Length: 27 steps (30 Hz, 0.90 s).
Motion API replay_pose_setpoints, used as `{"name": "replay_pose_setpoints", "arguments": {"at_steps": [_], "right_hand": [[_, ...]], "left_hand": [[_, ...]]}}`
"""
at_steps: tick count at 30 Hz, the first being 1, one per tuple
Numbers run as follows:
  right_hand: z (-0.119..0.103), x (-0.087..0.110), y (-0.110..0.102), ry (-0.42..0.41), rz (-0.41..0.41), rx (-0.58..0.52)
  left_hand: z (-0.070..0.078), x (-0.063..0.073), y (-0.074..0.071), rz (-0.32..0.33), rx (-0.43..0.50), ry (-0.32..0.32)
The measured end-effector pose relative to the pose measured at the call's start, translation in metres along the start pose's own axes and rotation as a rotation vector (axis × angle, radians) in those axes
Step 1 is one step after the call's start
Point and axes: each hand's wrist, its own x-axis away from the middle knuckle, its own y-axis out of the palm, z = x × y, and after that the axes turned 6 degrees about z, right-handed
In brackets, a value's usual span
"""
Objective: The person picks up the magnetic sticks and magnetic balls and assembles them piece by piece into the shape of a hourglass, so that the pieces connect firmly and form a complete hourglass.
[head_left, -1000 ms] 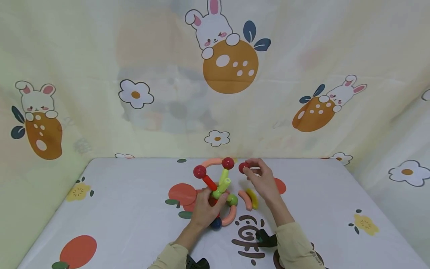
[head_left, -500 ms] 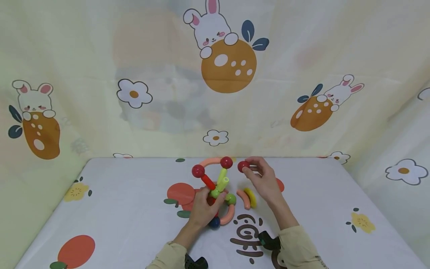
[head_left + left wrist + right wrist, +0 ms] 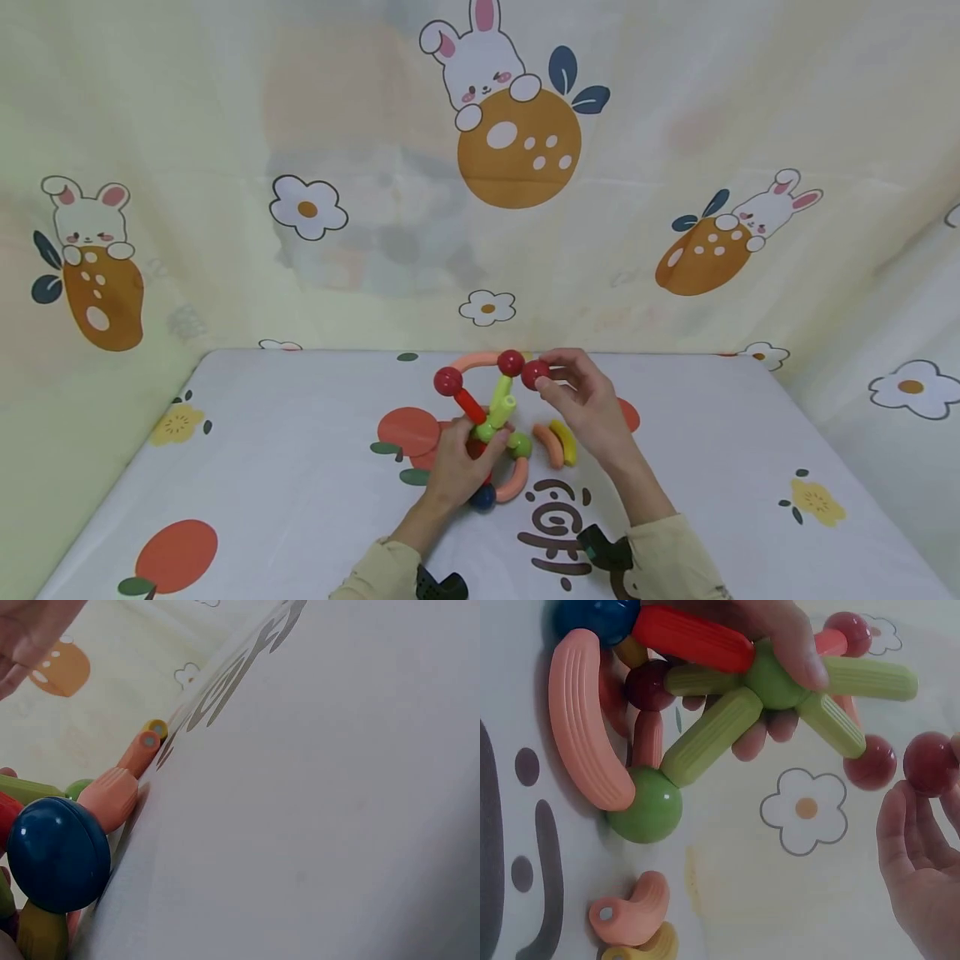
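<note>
A structure of magnetic balls and rods stands on the table, its blue ball (image 3: pixel 58 853) low at the near side. My left hand (image 3: pixel 457 468) grips it around a green ball (image 3: pixel 774 675) where several rods meet. Higher up are two red balls joined by a curved pink rod (image 3: pixel 474 361). Between thumb and fingers, my right hand (image 3: pixel 592 412) pinches a loose red ball (image 3: pixel 930 763). That ball sits just beside the structure's upper right red ball (image 3: pixel 870 762), a narrow gap showing in the right wrist view. One light green rod (image 3: pixel 877 678) has a free end.
A curved pink rod (image 3: pixel 549 446) and a curved yellow rod (image 3: pixel 564 442) lie side by side on the table, right of the structure. The white tablecloth (image 3: pixel 285 500) carries printed fruit and flowers. A patterned curtain (image 3: pixel 360 275) hangs behind the table's far edge.
My right hand has moved slightly left, bringing its red ball closer to the structure's upper right red ball. The left hand keeps its grip, and the structure stays in place.
</note>
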Motion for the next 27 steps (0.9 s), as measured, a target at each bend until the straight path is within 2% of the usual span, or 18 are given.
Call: {"name": "replay_pose_setpoints", "arguments": {"at_steps": [7,17,23,27], "right_hand": [[-0.009,0.003,0.002,-0.048,-0.028,-0.006],[-0.017,0.007,0.005,-0.137,-0.127,0.015],[-0.018,0.008,0.005,-0.148,-0.195,0.089],[-0.018,0.010,0.004,-0.136,-0.202,0.107]], "left_hand": [[0.000,-0.001,0.000,-0.004,0.004,-0.001],[0.000,-0.001,-0.001,-0.017,0.045,-0.017],[0.001,-0.002,0.000,-0.014,0.090,-0.024],[0.002,-0.001,0.000,-0.014,0.091,-0.029]]}}
